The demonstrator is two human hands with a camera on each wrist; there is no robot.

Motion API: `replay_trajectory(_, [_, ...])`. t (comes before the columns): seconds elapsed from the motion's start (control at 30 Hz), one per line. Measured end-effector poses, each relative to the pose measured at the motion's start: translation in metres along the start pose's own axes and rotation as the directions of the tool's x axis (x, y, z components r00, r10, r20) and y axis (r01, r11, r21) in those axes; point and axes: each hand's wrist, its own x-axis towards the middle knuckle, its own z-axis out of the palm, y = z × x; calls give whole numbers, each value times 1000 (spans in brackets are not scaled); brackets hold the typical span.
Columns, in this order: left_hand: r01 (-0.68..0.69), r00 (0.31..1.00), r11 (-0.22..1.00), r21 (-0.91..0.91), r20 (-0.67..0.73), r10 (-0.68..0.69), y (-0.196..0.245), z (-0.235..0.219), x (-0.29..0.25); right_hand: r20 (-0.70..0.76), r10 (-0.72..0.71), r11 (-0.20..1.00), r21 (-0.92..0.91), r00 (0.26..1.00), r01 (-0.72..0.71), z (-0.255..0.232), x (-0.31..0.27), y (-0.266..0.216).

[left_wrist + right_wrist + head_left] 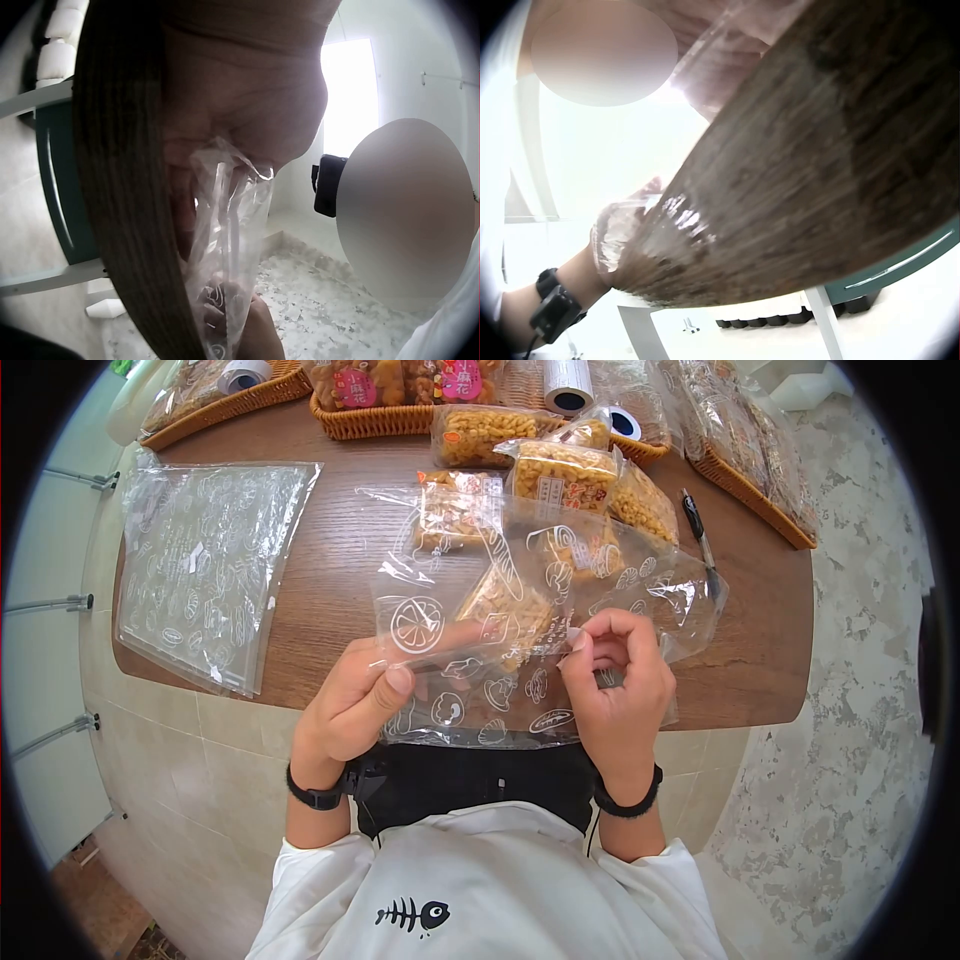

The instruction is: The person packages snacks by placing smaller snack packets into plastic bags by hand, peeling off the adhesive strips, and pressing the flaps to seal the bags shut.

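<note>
A clear plastic bag (490, 710) with white food drawings spreads across the table's front edge and hangs over it. My left hand (350, 705) holds its left side, thumb on top and index finger stretched out, showing through the film. On the other side my right hand (622, 695) pinches the film between thumb and index finger, its other fingers curled. Through the bag shows a wrapped fried-dough snack (508, 610) on the table. In the left wrist view the bag (232, 217) bunches below the left palm.
More wrapped snacks (565, 475) lie beyond the bag. A stack of flat printed bags (205, 575) is at the left. A pen (700, 530) lies at the right. Wicker baskets (370, 422) of packets and label rolls (568, 385) line the back of the table (340, 540).
</note>
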Motion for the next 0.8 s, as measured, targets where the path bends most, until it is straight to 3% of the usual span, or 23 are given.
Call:
replay_trajectory(0.27, [-35,999,999,17,-9,35,2,-1,1,-57,104,991,85,993,-99,-1,-2,10])
replay_trajectory(0.33, [53,998,998,-24,32,-53,6,-6,1,-73,148,981,137,986,-137,-4,-1,10])
replay_trajectory(0.4, [24,1000,999,-39,15,-23,1,-4,1,-92,196,966,192,976,-176,-8,-1,8])
replay_trajectory(0.5, [9,998,997,-79,-58,-13,-4,1,1,-65,145,973,192,987,-131,-15,-9,2])
replay_trajectory(0.57, [22,992,995,-99,-118,-34,-7,6,2,56,101,939,324,993,-113,-13,-18,-6])
replay_trajectory(0.6, [-29,957,1000,-4,-288,27,-11,11,4,52,98,938,330,994,-109,-10,-22,-10])
replay_trajectory(0.63, [-65,891,993,100,-443,102,-13,14,4,153,162,874,437,975,-214,-7,-26,-14])
replay_trajectory(0.67, [-67,891,992,110,-441,109,-13,14,3,258,209,789,526,943,-319,-5,-28,-17])
replay_trajectory(0.73, [-8,727,933,361,-638,253,-11,17,-2,285,144,818,505,948,-276,-6,-28,-19])
replay_trajectory(0.77, [-10,728,929,369,-635,260,-6,19,-9,318,85,846,477,944,-237,-6,-28,-20])
replay_trajectory(0.8, [-25,743,864,502,-569,352,0,22,-19,353,28,871,450,935,-196,-6,-28,-21])
